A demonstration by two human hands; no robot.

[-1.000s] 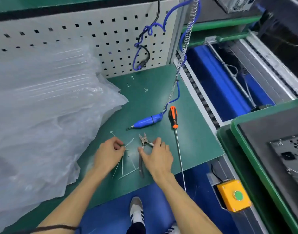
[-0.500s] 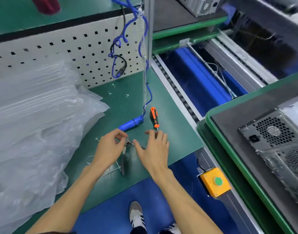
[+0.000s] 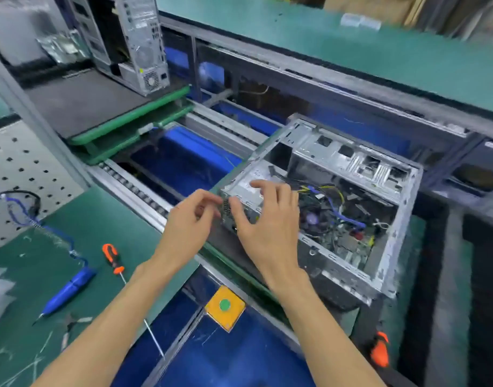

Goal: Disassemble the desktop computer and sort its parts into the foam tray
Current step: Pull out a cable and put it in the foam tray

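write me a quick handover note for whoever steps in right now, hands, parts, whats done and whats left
Left hand: fingers loosely curled, holding nothing, at the near-left corner of the open silver metal computer case.
Right hand: fingers spread over the grey power supply box in that corner; no firm grip visible.
Case lies on its side, side panel off, circuit board and coloured cables still inside.
Orange-handled screwdriver, blue pen-shaped driver and small cutters lie on the green bench mat.
Done: case opened. Left: removing all internal parts and sorting them.
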